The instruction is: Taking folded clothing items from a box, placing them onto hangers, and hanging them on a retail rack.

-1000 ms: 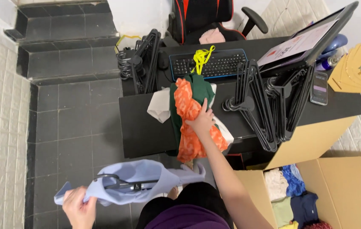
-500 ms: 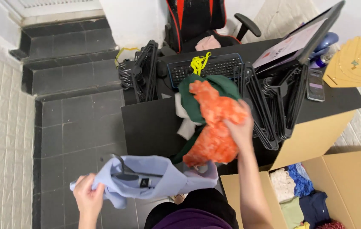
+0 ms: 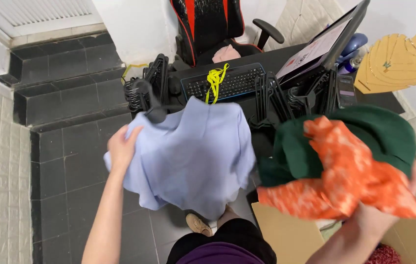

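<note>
Light blue shirt [image 3: 193,156] on a black hanger [image 3: 150,105], held up in front of the black bench [image 3: 286,56]; left hand [image 3: 122,146] w/ fingers closed on its left edge. Right of the shirt: orange patterned cloth [image 3: 345,176] + dark green garment [image 3: 364,132], bunched, right hand [image 3: 379,220] fingers gripping both from below. On bench behind shirt: keyboard [image 3: 232,83] w/ yellow strap [image 3: 214,80], stacks of black hangers [image 3: 291,95], monitor [image 3: 323,44]. Cardboard box [image 3: 286,234] below the cloths.

Black keyboard [image 3: 227,83]; gaming chair [image 3: 207,27]; tilted monitor [image 3: 323,46].
</note>
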